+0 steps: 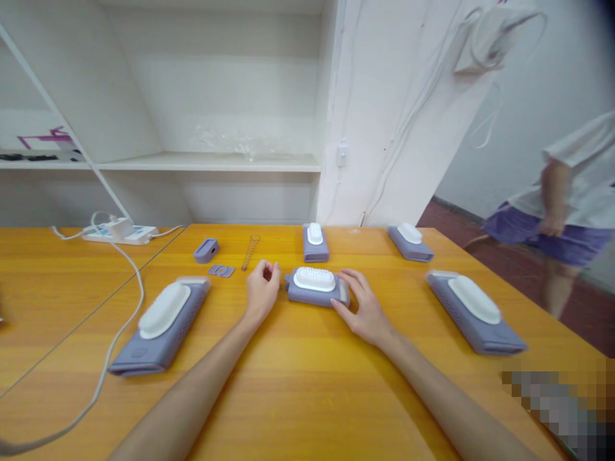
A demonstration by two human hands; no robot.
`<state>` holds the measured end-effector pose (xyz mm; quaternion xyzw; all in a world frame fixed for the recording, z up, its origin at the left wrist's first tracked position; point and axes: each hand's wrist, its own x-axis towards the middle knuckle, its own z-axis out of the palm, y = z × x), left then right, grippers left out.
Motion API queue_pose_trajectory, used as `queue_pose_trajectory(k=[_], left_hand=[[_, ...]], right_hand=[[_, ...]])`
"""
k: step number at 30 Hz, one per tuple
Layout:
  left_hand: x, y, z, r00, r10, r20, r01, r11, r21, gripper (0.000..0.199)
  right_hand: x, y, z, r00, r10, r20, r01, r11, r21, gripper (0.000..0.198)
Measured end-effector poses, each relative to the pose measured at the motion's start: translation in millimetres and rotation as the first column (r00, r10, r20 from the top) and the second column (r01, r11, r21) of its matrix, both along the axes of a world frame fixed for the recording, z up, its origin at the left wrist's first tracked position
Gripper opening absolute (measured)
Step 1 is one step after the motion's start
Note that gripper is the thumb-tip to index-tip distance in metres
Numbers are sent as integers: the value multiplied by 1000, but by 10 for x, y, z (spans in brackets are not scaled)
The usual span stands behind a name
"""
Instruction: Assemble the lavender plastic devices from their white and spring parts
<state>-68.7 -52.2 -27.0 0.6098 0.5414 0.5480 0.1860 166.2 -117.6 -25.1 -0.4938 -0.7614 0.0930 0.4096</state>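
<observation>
In the middle of the wooden table lies a purple rectangular case with a white, oval, bristled brush (314, 279) on top. My right hand (364, 307) grips the right end of this case, thumb at the front and fingers behind. Just off its left end is my left hand (262, 291), with fingers curled in and thumb and forefinger close together. Whether something small is pinched there I cannot make out. Beyond the left hand lie a thin coil spring (250, 252), a flat purple cut-out piece (221, 271) and a small hollow purple part (206, 251).
Similar purple cases with white oval tops stand around: left (161, 326), right (475, 310), back middle (316, 243) and back right (411, 242). A power strip (120, 232) with a white cable (129, 307) lies at left. At far right a person (557, 192) stands beyond the table.
</observation>
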Motion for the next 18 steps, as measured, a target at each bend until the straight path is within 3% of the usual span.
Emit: queue_pose_trajectory(k=[5,8,12,18], left_hand=[[-125,64,15,934,162,-319,-139,986,93,22],[-169,95,-7,838,265,-478,-213,964,160,16],[-196,110,-85,673,395,-625,-358,914,192,32],[-232,128,-136,580,268,-769,-395,918,22,35]], right_hand=[[-7,7,-17,1000,-6,25,6,1000,12,46],[-12,6,-16,999,-6,35,5,1000,17,45],[-16,-1,-9,999,-10,53,9,1000,16,45],[-14,-1,-14,996,-17,82,16,1000,15,46]])
